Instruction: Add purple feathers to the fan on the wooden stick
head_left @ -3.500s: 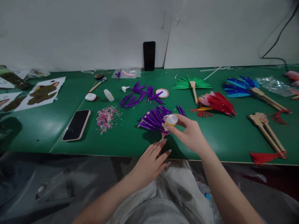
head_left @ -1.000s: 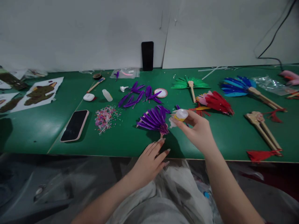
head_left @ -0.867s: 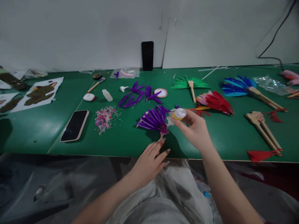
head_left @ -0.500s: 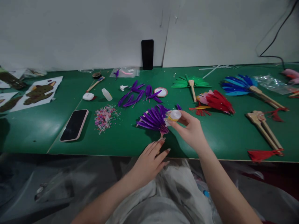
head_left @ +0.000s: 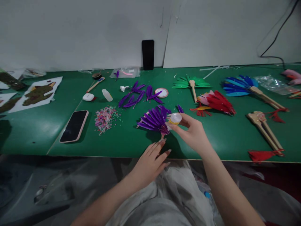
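Note:
On the green table, a purple feather fan (head_left: 154, 121) lies spread out with its short wooden handle pointing toward me. My left hand (head_left: 151, 160) is on that handle, fingers closed over its end. A small translucent bottle (head_left: 176, 118) with a yellow label is pinched in my right hand (head_left: 191, 130), tilted with its base up toward me. Its tip is near the lower feathers at the fan's right side; my fingers partly hide it. Loose purple feathers (head_left: 135, 95) lie beyond the fan, and one small purple feather (head_left: 180, 109) is just past my right hand.
Left are a phone (head_left: 74, 126), colourful chips (head_left: 105, 119), a white case (head_left: 88, 97), another small bottle (head_left: 107, 95) and a brush (head_left: 96, 84). A round lid (head_left: 161, 92) lies behind. Right are green (head_left: 192, 83), red (head_left: 218, 102) and blue (head_left: 240, 85) feather fans and wooden handles (head_left: 265, 130).
The bottle in my right hand has shifted very slightly down and left beside the fan. My left hand stays on the handle.

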Demonstrator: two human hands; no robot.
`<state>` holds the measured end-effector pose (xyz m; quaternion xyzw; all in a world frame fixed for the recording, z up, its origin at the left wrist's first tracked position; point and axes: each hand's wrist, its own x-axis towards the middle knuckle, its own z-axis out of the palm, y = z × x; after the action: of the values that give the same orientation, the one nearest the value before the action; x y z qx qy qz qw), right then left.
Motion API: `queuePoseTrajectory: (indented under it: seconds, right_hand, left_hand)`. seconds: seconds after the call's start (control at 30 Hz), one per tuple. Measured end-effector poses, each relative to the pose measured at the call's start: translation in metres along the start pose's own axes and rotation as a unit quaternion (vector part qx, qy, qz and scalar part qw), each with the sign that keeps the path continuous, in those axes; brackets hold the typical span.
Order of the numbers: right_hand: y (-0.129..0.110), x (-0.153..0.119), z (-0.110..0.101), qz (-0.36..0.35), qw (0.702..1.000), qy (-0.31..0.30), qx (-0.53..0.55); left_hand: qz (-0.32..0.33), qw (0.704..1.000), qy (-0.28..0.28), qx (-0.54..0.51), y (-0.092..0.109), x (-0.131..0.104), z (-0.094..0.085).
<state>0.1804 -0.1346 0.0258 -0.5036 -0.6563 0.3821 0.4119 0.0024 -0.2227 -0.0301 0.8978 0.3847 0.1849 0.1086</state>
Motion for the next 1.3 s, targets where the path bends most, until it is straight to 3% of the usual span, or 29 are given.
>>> queuePoseTrajectory:
  seconds: [0.43,0.63,0.87,1.2,1.3]
  right_hand:
    - [-0.001,-0.004,-0.008,0.011,0.999,-0.024,-0.044]
    - [-0.003,0.000,-0.002,-0.001,1.000,0.010,0.027]
    - [0.000,0.002,0.006,0.000,0.999,-0.005,0.048]
    - [-0.004,-0.004,-0.007,0.005,1.000,-0.022,-0.012]
    - [-0.003,-0.003,-0.008,0.005,1.000,0.004,0.003]
  left_hand:
    - [-0.004,1.000,-0.004,-0.004,0.000,-0.001,0.001]
    - [-0.002,1.000,-0.005,-0.004,0.000,0.000,0.000]
    - [-0.010,1.000,-0.005,-0.001,0.001,0.000,0.000]
    - [-0.006,1.000,-0.002,-0.008,0.001,0.000,-0.001]
    - [-0.002,1.000,0.002,-0.009,0.000,0.000,0.000]
